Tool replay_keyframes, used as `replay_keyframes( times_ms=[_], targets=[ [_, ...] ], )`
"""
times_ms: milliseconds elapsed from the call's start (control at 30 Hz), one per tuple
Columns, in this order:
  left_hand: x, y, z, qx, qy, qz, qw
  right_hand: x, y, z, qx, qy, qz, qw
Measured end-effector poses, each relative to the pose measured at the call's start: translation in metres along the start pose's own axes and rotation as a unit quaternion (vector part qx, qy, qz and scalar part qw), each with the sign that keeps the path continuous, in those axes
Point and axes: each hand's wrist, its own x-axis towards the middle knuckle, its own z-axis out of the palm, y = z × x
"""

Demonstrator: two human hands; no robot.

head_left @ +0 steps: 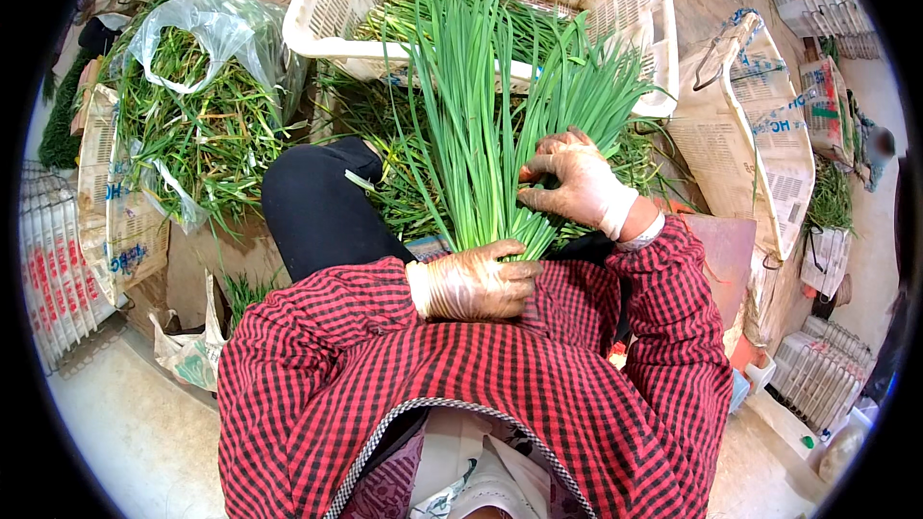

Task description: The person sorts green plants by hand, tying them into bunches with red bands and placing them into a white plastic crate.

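Observation:
A large bunch of long green chives (461, 125) stands fanned out in front of me, with its leaf tips pointing away. My left hand (476, 284), in a stained translucent glove, is closed around the lower ends of the bunch near my lap. Higher up on the right side, my right hand (577, 178) lies over part of the same chives in a similar glove. Its fingers are bent round the leaves, and the thumb and forefinger sit at a parting in the bunch. The leaves partly hide what its other fingers touch.
Beyond the bunch stands a white plastic crate (663, 48) with more chives inside. Loose greens (404, 192) lie below it. A clear plastic bag (226, 24) over a heap of trimmings is at left, and an off-white crate (740, 125) leans at right.

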Motion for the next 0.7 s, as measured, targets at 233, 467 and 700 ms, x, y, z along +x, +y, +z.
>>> replay_keyframes(
  times_ms=[233,467,700],
  targets=[
    [0.000,0.001,-0.004,0.000,-0.013,-0.012,1.000,0.002,-0.017,-0.008,-0.156,0.108,-0.081,0.978],
    [0.001,-0.001,-0.003,-0.008,0.023,-0.012,1.000,-0.026,0.014,-0.035,-0.263,0.228,-0.056,0.936],
    [0.004,0.001,-0.002,-0.006,0.043,-0.006,0.999,-0.054,0.039,-0.063,-0.320,0.309,-0.015,0.895]
  ],
)
